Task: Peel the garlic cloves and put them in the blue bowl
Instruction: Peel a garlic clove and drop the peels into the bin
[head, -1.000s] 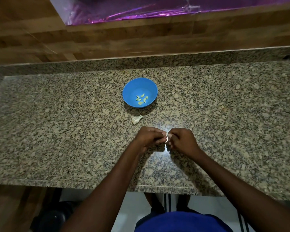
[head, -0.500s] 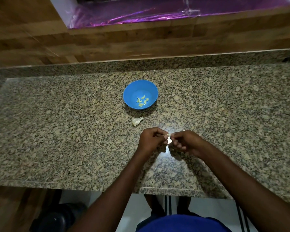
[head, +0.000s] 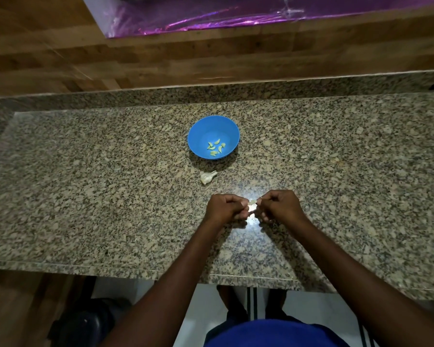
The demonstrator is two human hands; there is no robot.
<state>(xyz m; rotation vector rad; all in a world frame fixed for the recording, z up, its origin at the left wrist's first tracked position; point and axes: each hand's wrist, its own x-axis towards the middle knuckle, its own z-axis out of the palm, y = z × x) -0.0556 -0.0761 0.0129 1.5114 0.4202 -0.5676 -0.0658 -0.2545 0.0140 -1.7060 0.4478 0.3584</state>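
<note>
A blue bowl (head: 213, 126) stands on the granite counter ahead of me, with several pale peeled cloves (head: 215, 147) at its bottom. Just in front of it lies the rest of a garlic bulb (head: 207, 177). Nearer the front edge, my left hand (head: 226, 207) and my right hand (head: 279, 206) meet, both with curled fingers pinching one small garlic clove (head: 252, 202) between their fingertips. Most of the clove is hidden by the fingers.
The granite counter (head: 85, 196) runs wide to both sides, with a raised granite lip at the back and a wooden wall (head: 161, 58) behind it. Purple foil (head: 211, 13) covers an opening above. The counter's front edge (head: 110, 269) is close to my body.
Both hands stay together on the clove, with the fingers shifting slightly on it. The bowl and the garlic bulb have not moved on the counter.
</note>
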